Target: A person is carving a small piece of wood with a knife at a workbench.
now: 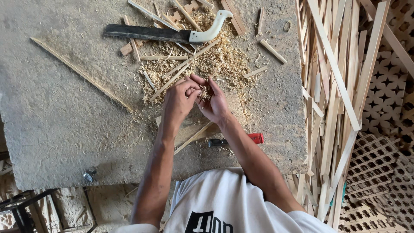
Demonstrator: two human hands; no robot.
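Both hands meet over the bench: the left hand [180, 101] curls its fingers in, pinching at a small clump of wood shavings [204, 92] cupped in the half-open right hand [214, 103]. Beyond them lies a heap of shavings [215, 60] and thin wooden strips [179, 71], then a white-handled machete [164, 33] on the concrete slab [64, 121].
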